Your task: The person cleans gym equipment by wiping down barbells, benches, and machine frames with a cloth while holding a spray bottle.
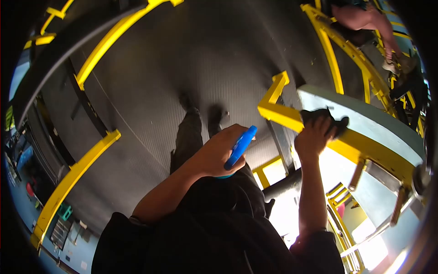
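My left hand is closed around a blue spray bottle, whose bright blue top shows above my fingers; most of its body is hidden by the hand. On the right, my right hand presses a black cloth against a yellow metal bar. The cloth lies bunched on the bar, with my fingers bent over it.
Yellow frames stand at the left and upper right. Short metal pegs stick out from the bar. Dark ribbed matting covers the floor. Another person's bare legs show at the top right.
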